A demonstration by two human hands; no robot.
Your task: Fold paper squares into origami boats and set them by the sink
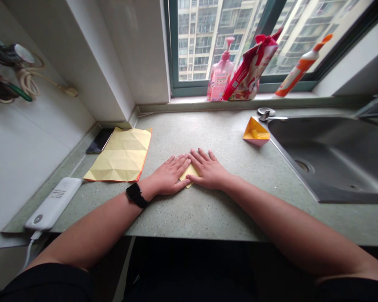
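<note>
A small piece of folded yellow paper [190,173] lies on the countertop, mostly covered by my two hands. My left hand [170,174] rests flat over its left side, fingers stretched out and thumb along the lower part. Over the right side lies my right hand [208,168], also flat, with its fingers pointing away from me. The fingertips of both hands meet near the top of the paper. How the covered part is folded cannot be seen.
Creased yellow sheets [121,155] lie at left, beside a phone [100,140] and a white power bank [53,203]. An orange folded paper shape [256,133] stands near the steel sink [334,159]. A pink pump bottle [220,77], red bag [252,69] and orange-white bottle [300,69] line the windowsill.
</note>
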